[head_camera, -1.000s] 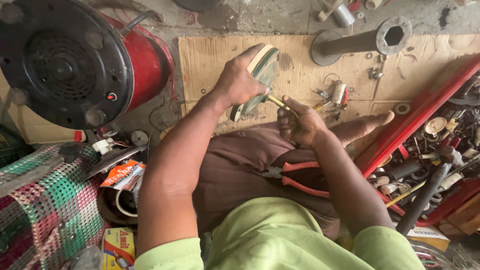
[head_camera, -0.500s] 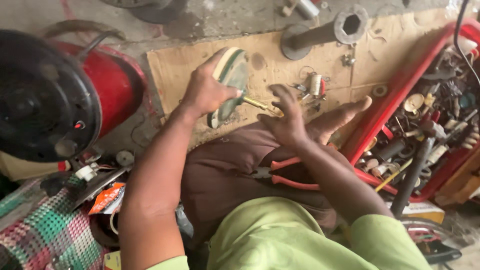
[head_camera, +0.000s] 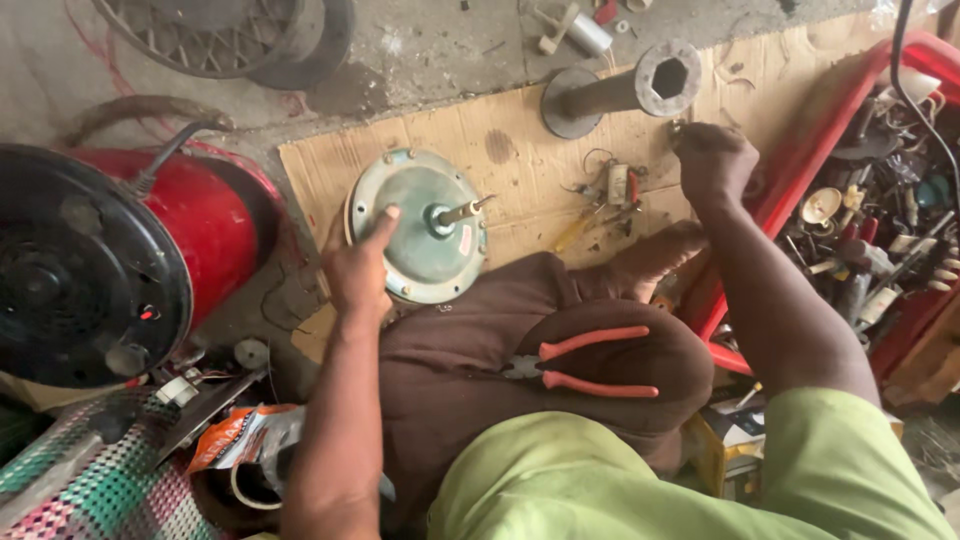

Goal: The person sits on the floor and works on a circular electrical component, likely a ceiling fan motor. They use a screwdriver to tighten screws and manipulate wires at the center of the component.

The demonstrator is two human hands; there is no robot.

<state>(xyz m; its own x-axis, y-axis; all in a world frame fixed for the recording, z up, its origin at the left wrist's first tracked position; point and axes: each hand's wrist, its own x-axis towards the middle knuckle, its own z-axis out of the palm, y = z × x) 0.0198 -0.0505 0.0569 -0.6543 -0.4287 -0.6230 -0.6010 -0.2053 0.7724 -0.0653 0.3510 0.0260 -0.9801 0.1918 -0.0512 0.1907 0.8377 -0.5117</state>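
Left hand [head_camera: 358, 268] rests on the round grey-green motor housing [head_camera: 418, 226], fingers spread open over its near-left edge, index finger extended across the face. Housing lies flat on the cardboard sheet [head_camera: 520, 135], brass shaft [head_camera: 462, 211] pointing up and right. Right hand [head_camera: 712, 160] is right of the housing, well apart from it, closed around something small that cannot be made out, just below the black metal pipe [head_camera: 622, 90]. Orange-handled pliers [head_camera: 585, 362] lie on the lap, below the housing.
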